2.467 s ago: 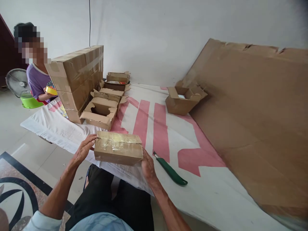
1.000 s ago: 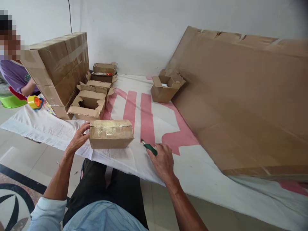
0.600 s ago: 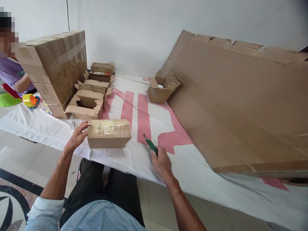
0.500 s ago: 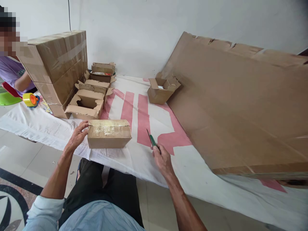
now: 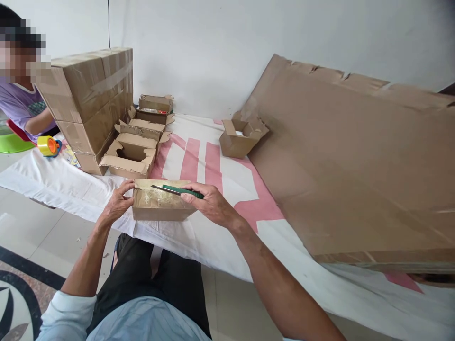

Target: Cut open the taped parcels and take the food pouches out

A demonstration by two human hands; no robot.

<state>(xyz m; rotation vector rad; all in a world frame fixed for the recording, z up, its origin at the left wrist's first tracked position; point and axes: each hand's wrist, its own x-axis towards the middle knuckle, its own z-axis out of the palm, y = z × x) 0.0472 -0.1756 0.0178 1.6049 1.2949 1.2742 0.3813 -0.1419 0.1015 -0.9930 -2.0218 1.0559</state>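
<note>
Taped box [image 5: 161, 213] sits closed below a green knife [image 5: 174, 188], contents hidden.

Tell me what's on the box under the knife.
Shiny tape shows on the box; above it, the right hand holds a green knife, both hiding part of the top.

a home-like workroom — stacked cartons [image 5: 87, 102], sheeted table [image 5: 213, 244], tiled floor [image 5: 31, 220]

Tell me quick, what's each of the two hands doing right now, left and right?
Left hand: open, touching the left end of the taped box.
Right hand: closed, holding the green knife at the box's top.
</note>
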